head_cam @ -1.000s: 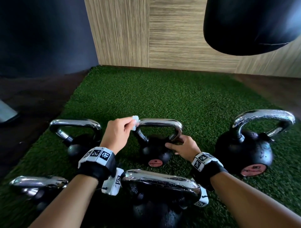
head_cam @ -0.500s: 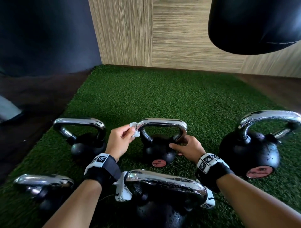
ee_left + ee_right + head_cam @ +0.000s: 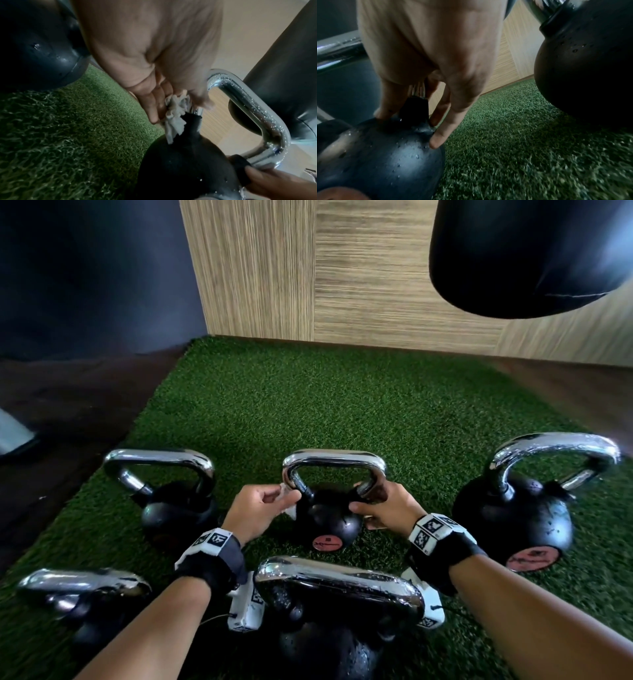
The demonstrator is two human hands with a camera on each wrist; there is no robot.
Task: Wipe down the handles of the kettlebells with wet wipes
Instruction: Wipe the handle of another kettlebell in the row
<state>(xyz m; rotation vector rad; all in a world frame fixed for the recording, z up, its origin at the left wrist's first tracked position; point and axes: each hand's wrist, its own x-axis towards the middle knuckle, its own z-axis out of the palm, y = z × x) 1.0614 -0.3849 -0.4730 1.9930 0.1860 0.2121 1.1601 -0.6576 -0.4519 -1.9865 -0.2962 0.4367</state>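
Note:
A small black kettlebell (image 3: 328, 525) with a chrome handle (image 3: 334, 458) stands in the middle of the green turf. My left hand (image 3: 260, 508) pinches a crumpled white wet wipe (image 3: 176, 111) against the lower left leg of that handle, where the chrome meets the black collar. My right hand (image 3: 383, 506) holds the right leg of the same handle at its base, thumb and fingers (image 3: 440, 129) on either side of the collar and touching the ball. Water drops sit on the chrome and the ball.
Several other chrome-handled kettlebells stand around: one to the left (image 3: 171, 494), a large one to the right (image 3: 524, 508), one close in front of me (image 3: 339, 611), one at the lower left (image 3: 78, 601). A black punching bag (image 3: 534, 254) hangs at the upper right. A wood-look wall (image 3: 342, 275) lies behind.
My left hand has slid the wipe from the handle's top left corner down its left leg to the base. The right hand stays on the right leg.

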